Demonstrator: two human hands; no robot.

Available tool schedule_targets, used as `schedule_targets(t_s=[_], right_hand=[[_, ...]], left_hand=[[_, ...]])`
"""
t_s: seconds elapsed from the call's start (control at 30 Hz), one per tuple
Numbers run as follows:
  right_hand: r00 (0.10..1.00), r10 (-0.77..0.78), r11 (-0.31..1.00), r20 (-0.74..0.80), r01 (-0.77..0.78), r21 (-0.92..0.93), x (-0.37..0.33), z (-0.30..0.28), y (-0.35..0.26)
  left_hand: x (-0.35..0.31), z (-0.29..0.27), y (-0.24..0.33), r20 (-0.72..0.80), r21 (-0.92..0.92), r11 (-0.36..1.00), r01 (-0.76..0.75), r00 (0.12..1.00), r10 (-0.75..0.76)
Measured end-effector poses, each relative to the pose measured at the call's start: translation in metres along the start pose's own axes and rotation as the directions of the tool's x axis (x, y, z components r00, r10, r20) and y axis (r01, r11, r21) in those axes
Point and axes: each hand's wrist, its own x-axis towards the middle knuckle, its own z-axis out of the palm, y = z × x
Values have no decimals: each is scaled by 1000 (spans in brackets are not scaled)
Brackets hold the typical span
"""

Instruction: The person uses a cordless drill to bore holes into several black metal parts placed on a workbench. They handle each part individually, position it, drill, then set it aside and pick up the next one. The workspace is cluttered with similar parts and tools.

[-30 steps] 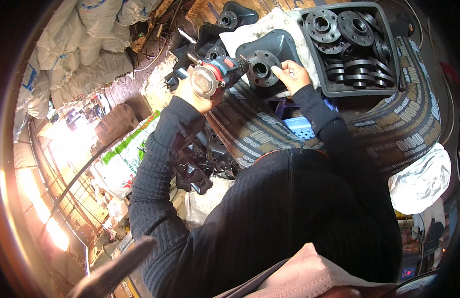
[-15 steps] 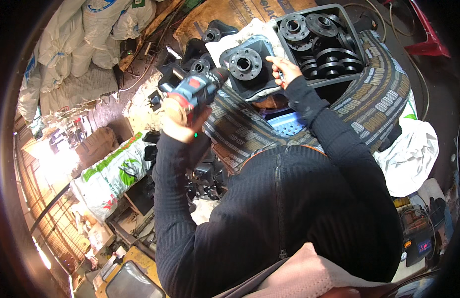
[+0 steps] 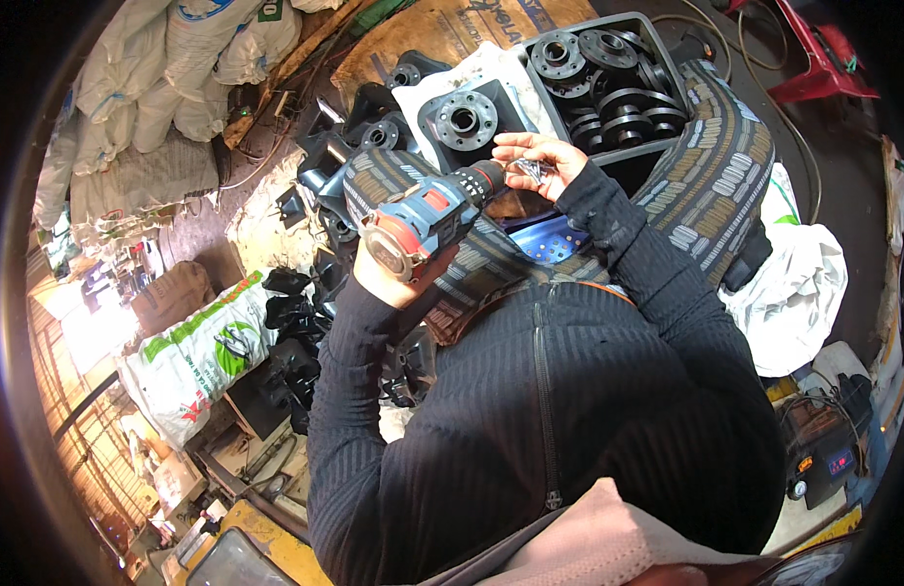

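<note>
My left hand [image 3: 386, 276] is closed round the grip of a blue and red cordless drill [image 3: 428, 215]. Its black chuck points right and reaches my right hand [image 3: 561, 164]. Several small silver screws [image 3: 533, 170] lie in the fingers of that right hand, its palm turned up and the fingers partly curled. Whether the drill's tip touches a screw is hidden. Just beyond both hands, a round grey metal flange [image 3: 466, 120] with bolt holes and a central bore sits on a black square-based part [image 3: 432, 145], which rests on white cloth [image 3: 411, 102].
At the far right of the work stands a grey crate [image 3: 680, 98] full of metal flanges. Black parts [image 3: 380, 135] crowd the left side. A patterned cushion [image 3: 727, 146] curves round in front of me, with a blue perforated basket [image 3: 552, 244] in its gap.
The drill has swung right and down, bringing its chuck to my right hand. My right hand has turned and spread its fingers, showing the screws. The whole view has shifted slightly.
</note>
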Motion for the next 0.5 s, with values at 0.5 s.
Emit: schedule_targets(t_s=[0.5], right_hand=[[992,57,998,-111,-58,-1,8,5,10]], left_hand=[[-9,-11,8,-37,-48,997,68,997,-70]])
